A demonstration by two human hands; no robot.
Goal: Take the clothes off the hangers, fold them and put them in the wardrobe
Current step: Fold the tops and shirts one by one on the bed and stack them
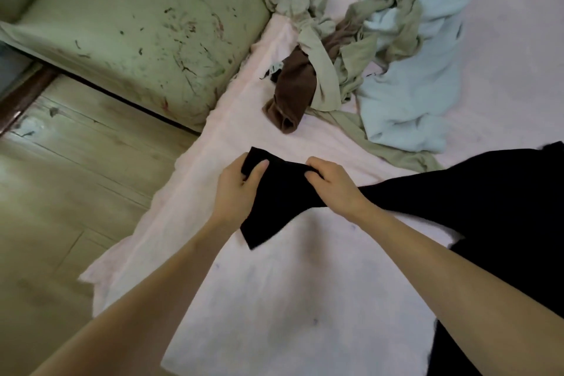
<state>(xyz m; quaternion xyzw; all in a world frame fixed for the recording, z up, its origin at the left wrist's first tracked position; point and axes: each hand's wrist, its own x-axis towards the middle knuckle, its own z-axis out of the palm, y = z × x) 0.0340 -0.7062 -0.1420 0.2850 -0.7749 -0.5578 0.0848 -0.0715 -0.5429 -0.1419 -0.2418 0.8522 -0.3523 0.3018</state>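
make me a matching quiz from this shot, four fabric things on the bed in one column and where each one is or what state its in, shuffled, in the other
Things
1. black garment
2. brown garment
3. light blue towel-like cloth
4. pale pink bed sheet

Places or states
A. spread flat under everything else
B. gripped by both the left hand and the right hand
C. rumpled at the right of the pile, farthest from the bed edge
D. bunched near the bed edge, partly under an olive-beige cloth

Pairs: 1-B, 2-D, 3-C, 4-A
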